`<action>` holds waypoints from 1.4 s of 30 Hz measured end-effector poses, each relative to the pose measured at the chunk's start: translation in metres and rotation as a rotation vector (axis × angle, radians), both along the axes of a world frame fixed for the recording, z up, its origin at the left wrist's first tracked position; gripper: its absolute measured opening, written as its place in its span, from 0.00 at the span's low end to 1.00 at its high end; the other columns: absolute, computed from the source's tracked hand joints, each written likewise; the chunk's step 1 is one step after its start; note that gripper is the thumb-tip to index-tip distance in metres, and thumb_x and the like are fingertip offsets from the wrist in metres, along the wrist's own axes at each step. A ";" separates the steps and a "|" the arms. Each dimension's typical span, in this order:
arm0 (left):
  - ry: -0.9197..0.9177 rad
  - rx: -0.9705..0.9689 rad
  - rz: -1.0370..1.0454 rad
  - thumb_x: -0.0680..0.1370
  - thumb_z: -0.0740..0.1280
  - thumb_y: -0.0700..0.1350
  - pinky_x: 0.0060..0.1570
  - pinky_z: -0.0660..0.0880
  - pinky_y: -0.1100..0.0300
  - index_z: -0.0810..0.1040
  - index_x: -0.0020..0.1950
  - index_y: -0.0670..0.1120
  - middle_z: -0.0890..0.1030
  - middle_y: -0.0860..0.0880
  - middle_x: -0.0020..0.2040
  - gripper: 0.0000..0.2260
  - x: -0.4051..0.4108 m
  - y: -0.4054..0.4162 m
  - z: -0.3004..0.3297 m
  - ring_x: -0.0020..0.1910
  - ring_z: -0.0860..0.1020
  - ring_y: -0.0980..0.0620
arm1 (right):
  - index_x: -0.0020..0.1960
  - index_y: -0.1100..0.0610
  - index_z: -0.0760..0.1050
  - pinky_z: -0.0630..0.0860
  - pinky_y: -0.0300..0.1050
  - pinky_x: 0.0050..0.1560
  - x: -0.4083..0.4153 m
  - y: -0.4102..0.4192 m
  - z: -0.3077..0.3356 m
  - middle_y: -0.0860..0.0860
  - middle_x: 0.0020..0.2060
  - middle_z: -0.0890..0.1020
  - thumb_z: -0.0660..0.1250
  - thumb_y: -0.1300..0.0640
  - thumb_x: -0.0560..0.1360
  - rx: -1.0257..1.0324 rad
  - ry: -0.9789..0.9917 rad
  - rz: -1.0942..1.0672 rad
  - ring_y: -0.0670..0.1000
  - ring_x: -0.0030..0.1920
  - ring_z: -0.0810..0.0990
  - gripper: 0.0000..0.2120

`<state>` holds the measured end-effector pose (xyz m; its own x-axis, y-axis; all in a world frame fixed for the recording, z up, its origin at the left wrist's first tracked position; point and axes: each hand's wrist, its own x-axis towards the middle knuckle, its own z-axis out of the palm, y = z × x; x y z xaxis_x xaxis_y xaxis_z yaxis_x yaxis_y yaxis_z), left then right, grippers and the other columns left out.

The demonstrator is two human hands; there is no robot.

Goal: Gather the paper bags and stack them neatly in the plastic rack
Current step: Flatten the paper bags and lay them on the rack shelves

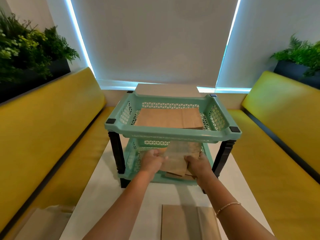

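A mint-green two-tier plastic rack (173, 134) with black legs stands on the white table. Its top tray holds a flat stack of brown paper bags (168, 118). At the mouth of the lower tray, my left hand (151, 161) and my right hand (199, 164) each grip a side of a brown paper bag (178, 158), tilted above other bags (176, 175) lying in that tray. Another flat paper bag (187, 222) lies on the table near me, between my forearms.
Yellow padded benches (52, 129) run along both sides of the narrow white table (107, 196). Planters with green plants (26, 47) sit behind each bench. A pale bag-like thing (46, 220) lies on the left bench at the bottom left.
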<state>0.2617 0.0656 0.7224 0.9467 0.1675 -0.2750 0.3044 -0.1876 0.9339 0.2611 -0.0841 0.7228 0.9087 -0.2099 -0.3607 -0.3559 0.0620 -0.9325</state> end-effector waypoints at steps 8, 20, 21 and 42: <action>-0.038 0.275 -0.101 0.74 0.71 0.45 0.48 0.72 0.63 0.76 0.57 0.44 0.79 0.48 0.55 0.13 0.023 -0.007 -0.004 0.49 0.75 0.53 | 0.62 0.60 0.68 0.75 0.54 0.59 0.009 0.000 0.000 0.56 0.55 0.78 0.69 0.65 0.71 -0.273 -0.036 0.075 0.57 0.55 0.77 0.21; 0.171 1.082 -0.443 0.62 0.77 0.59 0.69 0.60 0.51 0.61 0.71 0.43 0.64 0.44 0.70 0.45 0.080 0.031 -0.035 0.70 0.60 0.44 | 0.67 0.55 0.63 0.74 0.55 0.59 0.028 -0.011 -0.015 0.54 0.52 0.76 0.66 0.62 0.73 -0.291 -0.011 -0.048 0.56 0.53 0.75 0.25; 0.171 1.093 -0.439 0.61 0.78 0.59 0.70 0.60 0.52 0.62 0.70 0.42 0.64 0.44 0.70 0.45 0.081 0.031 -0.036 0.71 0.59 0.43 | 0.67 0.54 0.63 0.74 0.55 0.59 0.028 -0.011 -0.016 0.54 0.52 0.75 0.66 0.63 0.73 -0.290 -0.002 -0.046 0.56 0.53 0.74 0.25; 0.148 -0.116 -0.015 0.72 0.72 0.45 0.58 0.75 0.49 0.77 0.45 0.46 0.82 0.42 0.52 0.06 0.029 0.006 -0.007 0.52 0.78 0.45 | 0.66 0.56 0.67 0.75 0.48 0.52 0.001 0.010 0.014 0.52 0.54 0.75 0.57 0.52 0.80 -0.116 -0.152 -0.069 0.54 0.54 0.76 0.16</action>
